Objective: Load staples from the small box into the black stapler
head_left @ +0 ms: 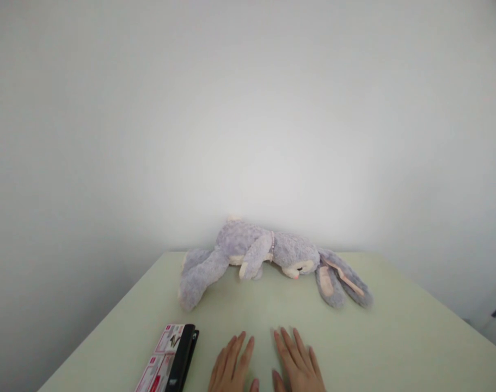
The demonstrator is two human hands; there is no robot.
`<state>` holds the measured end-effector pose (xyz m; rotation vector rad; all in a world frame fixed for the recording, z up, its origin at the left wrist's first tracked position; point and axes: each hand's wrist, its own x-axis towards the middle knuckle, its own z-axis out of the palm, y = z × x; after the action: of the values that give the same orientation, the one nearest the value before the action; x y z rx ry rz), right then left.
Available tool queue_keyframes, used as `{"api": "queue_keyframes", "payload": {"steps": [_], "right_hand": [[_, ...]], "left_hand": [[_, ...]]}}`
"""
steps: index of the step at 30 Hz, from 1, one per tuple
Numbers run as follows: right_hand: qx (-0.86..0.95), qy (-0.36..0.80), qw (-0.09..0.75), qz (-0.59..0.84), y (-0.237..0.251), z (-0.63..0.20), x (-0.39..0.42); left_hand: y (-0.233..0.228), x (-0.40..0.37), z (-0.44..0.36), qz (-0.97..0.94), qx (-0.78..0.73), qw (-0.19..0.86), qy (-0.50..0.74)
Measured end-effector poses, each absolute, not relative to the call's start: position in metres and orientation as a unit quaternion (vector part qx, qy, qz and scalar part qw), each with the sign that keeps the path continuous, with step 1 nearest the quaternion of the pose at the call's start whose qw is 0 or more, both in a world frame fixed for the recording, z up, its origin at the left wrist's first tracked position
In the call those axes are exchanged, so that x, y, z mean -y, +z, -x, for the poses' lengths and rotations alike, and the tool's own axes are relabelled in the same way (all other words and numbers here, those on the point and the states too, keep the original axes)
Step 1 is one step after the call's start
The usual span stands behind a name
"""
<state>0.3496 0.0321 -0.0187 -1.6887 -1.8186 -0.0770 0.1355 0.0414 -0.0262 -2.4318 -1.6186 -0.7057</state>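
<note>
I see left hand [231, 366] & right hand [297, 362] flat, open, empty on table [395, 337], near side of toy rabbit [268, 258]. Start stage, I'd say; a reach fwd needed.

The bottom edge cuts off both the left hand [231, 367] and the right hand [297, 365] at the knuckles, so wrists and palms are out of view. The box [168, 359] is cut off there too, its print too small to read. The worktop [395, 337] runs past the bottom edge.
</note>
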Motion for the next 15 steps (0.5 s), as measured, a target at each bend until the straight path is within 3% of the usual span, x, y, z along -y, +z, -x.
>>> {"api": "queue_keyframes", "payload": {"steps": [3, 15], "right_hand": [[0.688, -0.06, 0.285, 0.665, -0.03, -0.349, -0.029], [0.694, -0.097, 0.227, 0.676, -0.027, -0.34, -0.027]], "left_hand": [[-0.031, -0.052, -0.161, 0.79, 0.578, 0.05, -0.197], [-0.022, -0.056, -0.142, 0.833, 0.537, -0.028, -0.134]]}}
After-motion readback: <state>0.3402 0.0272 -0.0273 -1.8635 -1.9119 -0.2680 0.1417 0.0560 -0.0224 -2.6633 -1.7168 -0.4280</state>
